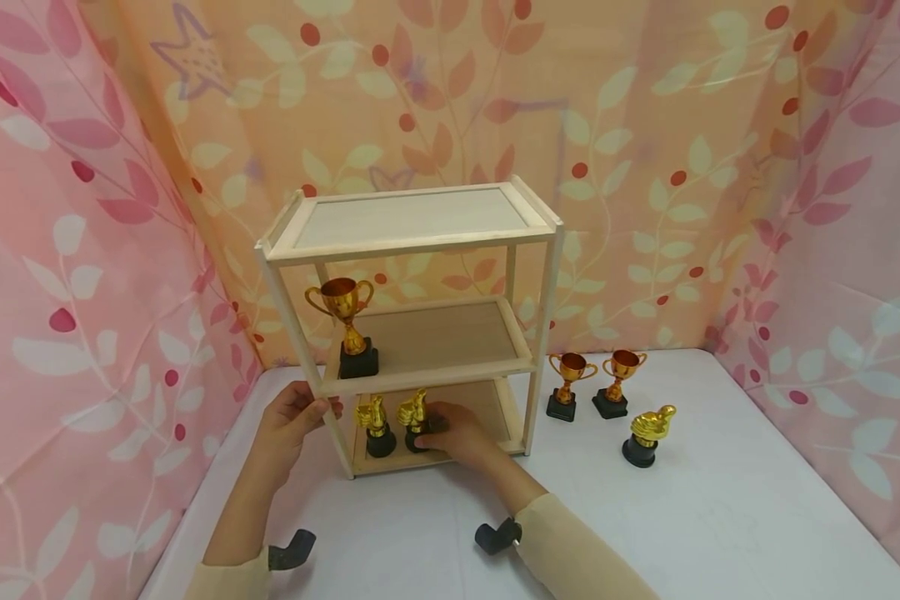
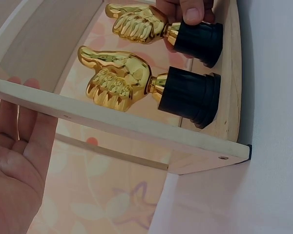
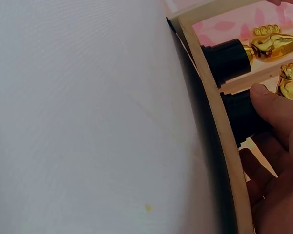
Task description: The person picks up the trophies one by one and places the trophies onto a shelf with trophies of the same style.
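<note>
My right hand (image 1: 461, 433) pinches the black base of a gold thumbs-up trophy (image 1: 412, 410) standing on the bottom shelf. Its thumb (image 3: 271, 105) lies along the base, and the other fingers are partly hidden behind it. Just to the left, a second thumbs-up trophy (image 1: 377, 427) stands upright on the same shelf. At the left front post of the wooden rack (image 1: 420, 244), my left hand (image 1: 291, 421) holds on, its fingers passing behind the post in the left wrist view. A two-handled gold cup trophy (image 1: 351, 325) stands at the left of the middle shelf.
To the right of the rack, two gold cup trophies, one nearer (image 1: 566, 387) and one farther right (image 1: 618, 383), stand on the white table (image 1: 720, 517). Another thumbs-up trophy (image 1: 648, 437) stands in front of them. Patterned cloth (image 1: 630, 167) encloses the back and sides.
</note>
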Demonstrator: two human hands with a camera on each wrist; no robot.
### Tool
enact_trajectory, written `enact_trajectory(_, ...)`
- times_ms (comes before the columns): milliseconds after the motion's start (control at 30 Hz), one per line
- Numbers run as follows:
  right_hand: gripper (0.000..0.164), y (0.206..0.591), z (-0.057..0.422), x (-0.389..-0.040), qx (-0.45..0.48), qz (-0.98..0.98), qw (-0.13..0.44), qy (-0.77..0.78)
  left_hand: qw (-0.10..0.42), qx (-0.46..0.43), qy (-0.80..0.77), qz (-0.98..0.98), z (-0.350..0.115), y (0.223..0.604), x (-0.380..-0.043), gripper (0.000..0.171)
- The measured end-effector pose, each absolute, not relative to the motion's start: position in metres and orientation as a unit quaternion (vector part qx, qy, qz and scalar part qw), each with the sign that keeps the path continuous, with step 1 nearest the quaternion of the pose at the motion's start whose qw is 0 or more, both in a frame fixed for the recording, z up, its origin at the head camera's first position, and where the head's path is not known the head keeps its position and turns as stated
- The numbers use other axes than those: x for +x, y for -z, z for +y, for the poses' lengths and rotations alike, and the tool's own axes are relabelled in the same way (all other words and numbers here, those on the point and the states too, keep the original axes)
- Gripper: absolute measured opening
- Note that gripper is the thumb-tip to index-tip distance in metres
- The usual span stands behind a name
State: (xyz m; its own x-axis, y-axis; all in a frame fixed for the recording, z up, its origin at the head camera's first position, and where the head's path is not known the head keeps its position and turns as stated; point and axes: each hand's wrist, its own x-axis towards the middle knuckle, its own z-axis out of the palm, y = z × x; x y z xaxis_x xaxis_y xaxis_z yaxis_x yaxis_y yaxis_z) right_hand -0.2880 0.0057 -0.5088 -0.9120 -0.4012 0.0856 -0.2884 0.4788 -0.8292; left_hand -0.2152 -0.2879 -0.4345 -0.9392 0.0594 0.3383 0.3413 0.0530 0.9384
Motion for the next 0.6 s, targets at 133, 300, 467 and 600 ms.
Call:
enact_trajectory(133, 0.063, 0.5088, 0.0054, -0.287, -0.201, 0.857, 0.061, 0.47, 0.101, -0.138, 0.673, -0.719, -0.2887, 0.4349, -0.2148, 0.018)
enact_trajectory(300, 0.061, 0.5116, 0.006, -0.2874, -0.208, 0.856, 0.057, 0.469, 0.1, -0.14, 0.672, -0.72, -0.2892, 0.4358, -0.2155, 0.019)
enact_trajectory(467, 0.056, 0.5117, 0.0091, -0.2878, -0.224, 0.841, 0.054, 0.49, 0.104, -0.144, 0.671, -0.72, -0.2896, 0.4364, -0.2161, 0.018)
enact_trajectory(600, 0.055, 0.5113, 0.0144, -0.2872, -0.235, 0.83, 0.059, 0.503, 0.105, -0.147, 0.672, -0.718, -0.289, 0.4363, -0.2161, 0.018)
